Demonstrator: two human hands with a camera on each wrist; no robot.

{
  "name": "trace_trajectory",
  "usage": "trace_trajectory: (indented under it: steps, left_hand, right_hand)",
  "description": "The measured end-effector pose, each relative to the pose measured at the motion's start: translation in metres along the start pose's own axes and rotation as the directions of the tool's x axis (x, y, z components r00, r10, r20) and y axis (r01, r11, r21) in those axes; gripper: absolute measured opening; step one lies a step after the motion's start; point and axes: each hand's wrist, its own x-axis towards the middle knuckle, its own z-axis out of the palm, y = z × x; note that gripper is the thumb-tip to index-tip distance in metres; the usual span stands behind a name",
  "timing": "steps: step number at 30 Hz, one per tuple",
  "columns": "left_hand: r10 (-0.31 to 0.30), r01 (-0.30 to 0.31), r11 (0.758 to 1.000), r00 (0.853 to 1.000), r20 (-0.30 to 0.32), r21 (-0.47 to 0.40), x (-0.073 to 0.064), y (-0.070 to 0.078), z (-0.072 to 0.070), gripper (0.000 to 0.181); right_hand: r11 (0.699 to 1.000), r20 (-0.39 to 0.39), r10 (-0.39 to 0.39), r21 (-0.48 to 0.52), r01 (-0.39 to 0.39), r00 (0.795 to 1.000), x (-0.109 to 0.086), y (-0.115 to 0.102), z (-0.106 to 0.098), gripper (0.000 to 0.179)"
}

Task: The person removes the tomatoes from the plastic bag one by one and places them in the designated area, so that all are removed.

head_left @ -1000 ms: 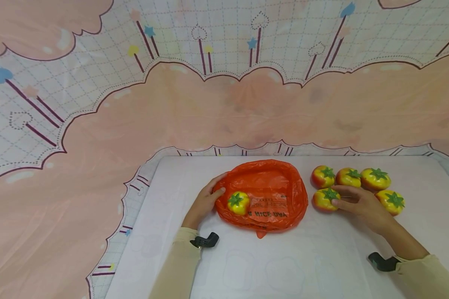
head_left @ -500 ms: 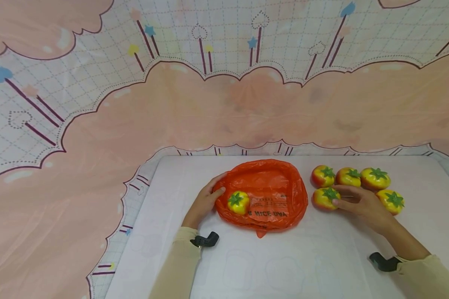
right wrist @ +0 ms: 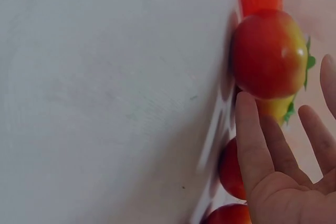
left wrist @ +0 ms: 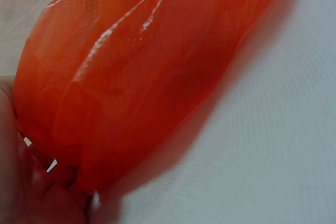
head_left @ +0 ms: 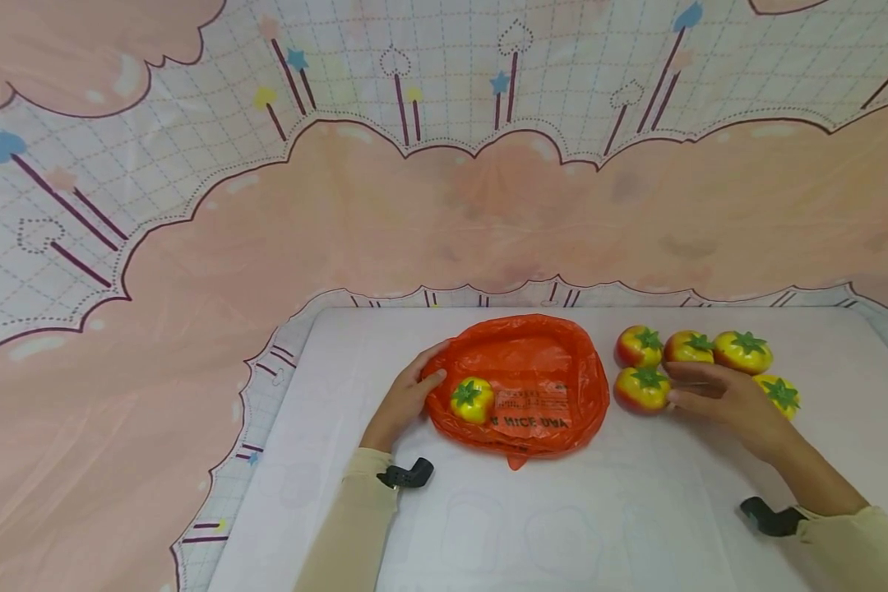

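Observation:
On the left, my left hand (head_left: 409, 399) grips the rim of a red plastic bag (head_left: 540, 362), thumb over the edge and fingers behind it. The left wrist view shows the side of this bag (left wrist: 152, 77) bulging in front of the hand. Inside the bag lies one yellow toy tomato (head_left: 472, 401) with a green leafy top. My right hand (head_left: 740, 407) is beside a red-and-yellow toy tomato (head_left: 641, 390), its fingertips right at the fruit's right side. In the right wrist view, the fingers (right wrist: 252, 135) stretch toward that tomato (right wrist: 270, 53) without curling round it.
Behind the right hand stand several more toy tomatoes: one at the left (head_left: 639, 346), another in the middle (head_left: 688, 347), and a third at the right (head_left: 742, 352). A further tomato (head_left: 783, 396) is partly hidden by the hand. All are on a white table (head_left: 488, 526) before a patterned cloth backdrop (head_left: 444, 214).
My right hand has drawn slightly to the right, and its fingers have loosened from the nearest tomato. That tomato has shifted a little left and back. The left hand and the bag stay put.

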Motion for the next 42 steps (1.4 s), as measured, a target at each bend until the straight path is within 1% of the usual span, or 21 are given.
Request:
trace_trajectory:
  steps: [3,7,10,13,16,20,25,33,38,42]
  left_hand:
    - [0.002,-0.002,1.000,1.000,0.002,-0.002,0.000,0.000,0.000,0.045]
    - [0.000,0.000,1.000,1.000,0.000,0.001,0.000,0.001,0.000,0.045]
    - [-0.005,0.005,1.000,1.000,-0.001,0.002,0.000,0.001,0.001,0.045]
    - [-0.014,0.014,1.000,1.000,-0.003,0.001,0.000,0.001,0.001,0.046]
    - [-0.021,0.021,1.000,1.000,-0.005,-0.004,-0.001,0.002,0.001,0.046]
    - [-0.024,0.024,1.000,1.000,-0.007,-0.007,-0.002,0.003,0.001,0.045]
    - [-0.021,0.021,1.000,1.000,-0.006,-0.010,-0.001,0.002,0.001,0.045]
    - [-0.009,0.009,1.000,1.000,0.004,-0.012,-0.001,0.002,0.000,0.045]
    - [-0.013,0.013,1.000,1.000,0.007,-0.019,-0.002,0.003,0.000,0.046]
    - [-0.025,0.025,0.999,1.000,0.006,-0.023,-0.002,0.004,0.000,0.046]
  right_hand:
    - [1.000,0.007,0.004,0.013,-0.005,1.000,0.000,-0.002,-0.004,0.067]
    - [1.000,-0.004,-0.003,0.005,0.003,1.000,0.001,-0.006,-0.010,0.067]
    - [1.000,-0.026,-0.010,-0.030,0.009,1.000,0.002,-0.012,-0.014,0.067]
    - [0.999,-0.048,-0.023,-0.047,0.020,0.999,0.004,-0.019,-0.017,0.064]
    - [0.997,-0.075,-0.055,-0.055,0.051,0.996,0.007,-0.027,-0.019,0.060]
    - [0.996,-0.084,-0.079,-0.055,0.074,0.993,0.011,-0.036,-0.018,0.060]
    - [0.998,-0.061,-0.060,-0.018,0.059,0.996,0.019,-0.048,-0.012,0.063]
    - [0.992,-0.013,-0.104,0.068,0.105,0.994,0.033,-0.072,0.006,0.059]
    - [0.988,-0.011,-0.139,0.070,0.140,0.990,0.041,-0.088,0.017,0.058]
    - [0.989,0.016,-0.134,0.070,0.133,0.991,0.049,-0.099,0.027,0.060]
